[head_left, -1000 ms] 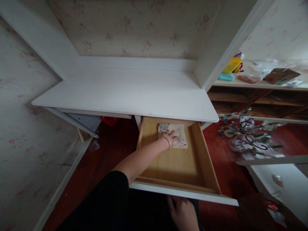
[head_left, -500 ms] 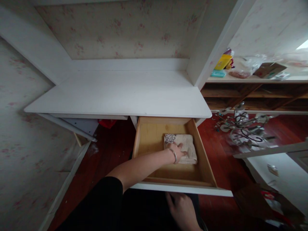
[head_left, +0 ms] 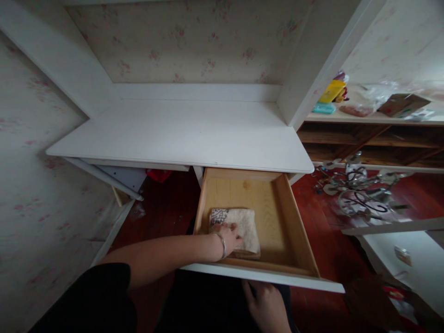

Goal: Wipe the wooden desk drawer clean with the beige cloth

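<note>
My left hand, with a silver bangle at the wrist, presses on a folded beige cloth, its bent fingers gripping the top. A dark pattern marks the cloth's far left corner. The cloth lies flat inside a pulled-out wooden drawer, near its front left corner. Below the drawer's white front edge, my right hand grips that edge from underneath; its fingertips are partly hidden by the front panel.
Above the drawer is a white desk top with side uprights. A chandelier lies on the red wooden floor at right. Behind it, a low shelf unit bears a yellow item and a cardboard box.
My left hand has slid the cloth left and toward me, from the drawer's right side to its front left. My right hand stays at the drawer front. The view has shifted slightly.
</note>
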{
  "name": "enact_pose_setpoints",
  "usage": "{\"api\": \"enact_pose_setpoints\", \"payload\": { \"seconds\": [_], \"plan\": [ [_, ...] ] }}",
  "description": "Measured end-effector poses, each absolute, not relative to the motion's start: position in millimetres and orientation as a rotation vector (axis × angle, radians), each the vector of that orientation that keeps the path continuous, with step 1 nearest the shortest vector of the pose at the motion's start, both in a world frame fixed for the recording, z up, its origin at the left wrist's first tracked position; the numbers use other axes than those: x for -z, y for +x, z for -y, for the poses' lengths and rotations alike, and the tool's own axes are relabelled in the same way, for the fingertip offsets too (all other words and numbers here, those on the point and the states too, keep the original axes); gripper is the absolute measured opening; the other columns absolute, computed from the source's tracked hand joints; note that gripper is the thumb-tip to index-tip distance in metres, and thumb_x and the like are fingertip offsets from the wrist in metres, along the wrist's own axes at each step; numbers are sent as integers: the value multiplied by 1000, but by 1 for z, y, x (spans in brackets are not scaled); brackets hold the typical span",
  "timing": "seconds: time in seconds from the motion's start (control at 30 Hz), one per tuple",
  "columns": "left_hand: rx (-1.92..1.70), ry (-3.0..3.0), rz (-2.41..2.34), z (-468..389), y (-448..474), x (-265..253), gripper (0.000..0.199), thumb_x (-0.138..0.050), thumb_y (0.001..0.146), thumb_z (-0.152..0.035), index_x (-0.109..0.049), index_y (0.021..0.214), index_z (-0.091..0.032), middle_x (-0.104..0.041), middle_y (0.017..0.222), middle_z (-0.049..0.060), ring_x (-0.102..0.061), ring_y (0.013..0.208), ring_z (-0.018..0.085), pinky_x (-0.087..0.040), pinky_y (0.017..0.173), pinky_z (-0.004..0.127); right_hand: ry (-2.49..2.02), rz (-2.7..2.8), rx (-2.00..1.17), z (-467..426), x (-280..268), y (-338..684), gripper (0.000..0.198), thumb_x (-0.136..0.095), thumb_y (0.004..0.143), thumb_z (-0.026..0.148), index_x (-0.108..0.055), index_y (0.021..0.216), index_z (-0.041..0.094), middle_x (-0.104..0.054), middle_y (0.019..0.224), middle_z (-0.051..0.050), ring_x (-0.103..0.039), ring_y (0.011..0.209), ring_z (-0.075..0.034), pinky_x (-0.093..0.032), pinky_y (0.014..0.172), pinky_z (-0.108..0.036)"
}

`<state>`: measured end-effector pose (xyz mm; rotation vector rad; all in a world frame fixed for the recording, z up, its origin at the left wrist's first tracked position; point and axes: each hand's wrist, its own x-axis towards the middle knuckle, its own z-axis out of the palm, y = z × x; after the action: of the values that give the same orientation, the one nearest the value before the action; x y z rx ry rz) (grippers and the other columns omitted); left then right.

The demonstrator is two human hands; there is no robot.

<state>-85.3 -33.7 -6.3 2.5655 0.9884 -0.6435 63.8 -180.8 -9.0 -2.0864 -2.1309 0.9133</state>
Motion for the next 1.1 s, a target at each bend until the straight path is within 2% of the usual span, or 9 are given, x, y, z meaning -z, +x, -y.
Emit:
{"api": "enact_pose_setpoints", "payload": {
  "seconds": [0.1,0.17,0.3,0.43,0.63,0.87,1.1],
  "plan": [
    [746,2574,-1083,36,-114,3,46,-52,81,-22,-50,126,-33,-33,146,12,-48,116,41,-43,81,61,-2085,2175,-903,180,12,65,36,-38,96,27,-74,92,25,-74,93,-6,-70,85,-23,-49,72,-27],
    [721,2606,-1079,32,-123,4,49,-57,78,-23,-50,125,-33,-34,145,10,-45,119,40,-37,88,64,-2081,2208,-894,180,12,65,36,-38,96,27,-74,91,25,-74,92,-5,-70,84,-23,-49,72,-28],
    [681,2624,-1132,6,-125,12,62,-67,67,-25,-47,125,-33,-33,144,9,-42,119,40,-36,89,60,-2070,2228,-874,180,11,66,36,-38,95,25,-74,91,25,-74,91,-5,-70,84,-23,-50,72,-27],
    [564,2669,-1249,-45,-122,21,68,-66,66,-23,-42,129,-33,-29,146,7,-34,126,39,-33,94,58,-2060,2216,-853,181,10,65,35,-39,95,24,-73,92,25,-74,91,-5,-70,84,-22,-50,72,-26],
    [534,2621,-1342,-99,-109,28,77,-66,63,-23,-37,134,-34,-26,151,5,-25,135,40,-14,106,63,-2074,2203,-814,181,12,64,35,-39,95,23,-74,89,25,-74,89,-5,-70,81,-21,-49,68,-25],
    [468,2455,-1152,-96,-71,36,89,-63,67,-29,-21,144,-41,-1,159,-2,-4,142,38,-13,109,60,-2124,2231,-824,180,14,63,37,-40,94,22,-75,84,23,-74,85,-6,-71,76,-23,-49,65,-26],
    [429,2449,-1120,-96,-2,39,84,-61,69,-35,-23,144,-43,1,159,-4,2,142,40,-4,108,65,-2112,2253,-871,176,13,66,36,-40,95,23,-75,88,24,-74,89,-5,-71,79,-24,-49,66,-27]
  ]
}}
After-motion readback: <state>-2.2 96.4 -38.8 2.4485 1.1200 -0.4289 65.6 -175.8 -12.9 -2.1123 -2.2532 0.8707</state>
